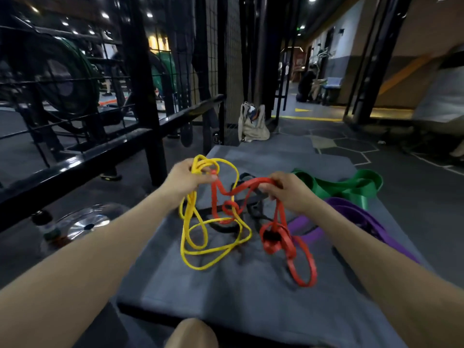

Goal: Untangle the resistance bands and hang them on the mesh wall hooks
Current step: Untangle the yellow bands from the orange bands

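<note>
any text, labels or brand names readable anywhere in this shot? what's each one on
None can be read.
Lit yellow sign behind the mesh wall: too blurred to read.
Bottle label: too blurred to read.
Yellow band, red band, green band, purple band: no print visible.

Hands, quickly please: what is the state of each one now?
Left hand: closed, fingers gripping the yellow band and an end of the red band.
Right hand: closed, gripping the red band.
</note>
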A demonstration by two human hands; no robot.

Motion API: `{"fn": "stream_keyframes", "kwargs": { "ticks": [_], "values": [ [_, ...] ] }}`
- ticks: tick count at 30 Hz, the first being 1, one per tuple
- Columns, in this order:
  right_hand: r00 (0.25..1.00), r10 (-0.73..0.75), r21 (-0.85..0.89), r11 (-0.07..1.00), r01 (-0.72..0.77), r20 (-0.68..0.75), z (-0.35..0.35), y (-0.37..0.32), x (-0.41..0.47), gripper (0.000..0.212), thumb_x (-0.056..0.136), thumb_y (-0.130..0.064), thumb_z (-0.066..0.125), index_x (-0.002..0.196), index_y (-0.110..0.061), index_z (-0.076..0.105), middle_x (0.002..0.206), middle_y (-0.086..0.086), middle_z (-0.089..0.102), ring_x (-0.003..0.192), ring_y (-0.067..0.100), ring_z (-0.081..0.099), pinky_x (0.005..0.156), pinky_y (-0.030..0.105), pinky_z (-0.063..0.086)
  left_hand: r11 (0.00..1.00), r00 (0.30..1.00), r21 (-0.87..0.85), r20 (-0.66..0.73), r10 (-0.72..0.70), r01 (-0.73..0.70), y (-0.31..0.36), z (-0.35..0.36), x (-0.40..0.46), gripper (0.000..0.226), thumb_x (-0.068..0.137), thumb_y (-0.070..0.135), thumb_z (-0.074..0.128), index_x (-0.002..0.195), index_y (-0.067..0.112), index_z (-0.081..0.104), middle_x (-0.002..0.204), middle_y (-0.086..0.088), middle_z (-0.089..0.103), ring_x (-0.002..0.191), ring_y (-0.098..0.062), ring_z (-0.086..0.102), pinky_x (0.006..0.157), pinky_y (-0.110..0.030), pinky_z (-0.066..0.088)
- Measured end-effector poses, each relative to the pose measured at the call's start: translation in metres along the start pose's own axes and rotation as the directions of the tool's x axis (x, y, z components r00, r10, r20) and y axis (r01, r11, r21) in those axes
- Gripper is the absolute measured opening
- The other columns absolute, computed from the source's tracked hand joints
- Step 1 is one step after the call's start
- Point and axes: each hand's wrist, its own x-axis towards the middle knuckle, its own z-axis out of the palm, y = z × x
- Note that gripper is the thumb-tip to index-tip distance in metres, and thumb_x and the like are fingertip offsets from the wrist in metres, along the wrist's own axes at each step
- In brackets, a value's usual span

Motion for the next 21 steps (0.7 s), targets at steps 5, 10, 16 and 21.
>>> {"fn": "stream_keyframes", "kwargs": {
  "ticks": [5, 10, 16, 21],
  "values": [
    [0.998, -0.046, 0.126, 0.991, 0.041, 0.039, -0.009, -0.021, -0.006, 0.023, 0.091, -0.022, 0.059, 0.068, -0.018, 0.06, 0.061, 0.008, 0.055, 0.056, 0.01, 0.048, 0.055, 0.022, 0.038, 0.987, 0.978, 0.079, 0.169, 0.123, -0.138, 0.016, 0.042, -0.024, 0.028, 0.065, 0.007, 0.083, 0.077, 0.021, 0.062, 0.077, 0.009, 0.064, 0.069, 0.002, 0.059, 0.068, -0.017, 0.046],
    [0.993, -0.115, 0.225, 0.969, 0.106, 0.03, -0.004, -0.05, -0.003, 0.013, 0.087, -0.016, 0.065, 0.08, -0.005, 0.066, 0.069, 0.008, 0.064, 0.062, 0.004, 0.053, 0.064, 0.027, 0.045, 0.968, 0.945, 0.12, 0.27, 0.184, -0.223, 0.017, 0.062, -0.029, 0.031, 0.068, 0.012, 0.082, 0.09, 0.007, 0.061, 0.079, 0.002, 0.064, 0.077, -0.011, 0.06, 0.077, -0.032, 0.05],
    [0.981, -0.036, 0.22, 0.975, -0.008, 0.192, 0.0, -0.034, -0.007, 0.023, 0.079, -0.009, 0.072, 0.098, 0.003, 0.067, 0.082, 0.008, 0.068, 0.072, 0.004, 0.058, 0.074, 0.026, 0.05, 0.912, 0.984, 0.373, 0.108, 0.141, -0.171, 0.019, 0.036, -0.024, 0.022, 0.087, 0.006, 0.059, 0.07, 0.02, 0.059, 0.062, 0.008, 0.053, 0.061, -0.009, 0.048, 0.054, -0.01, 0.036],
    [0.991, 0.06, 0.022, 0.998, -0.063, 0.121, 0.036, -0.001, 0.0, 0.014, 0.083, -0.003, 0.063, 0.093, 0.007, 0.066, 0.092, 0.015, 0.07, 0.079, 0.011, 0.066, 0.085, 0.042, 0.05, 0.985, 0.995, 0.17, -0.097, 0.032, -0.015, 0.02, -0.002, -0.025, 0.019, 0.088, 0.007, 0.053, 0.074, 0.011, 0.065, 0.054, 0.004, 0.062, 0.052, -0.011, 0.058, 0.054, -0.024, 0.05]
  ]
}}
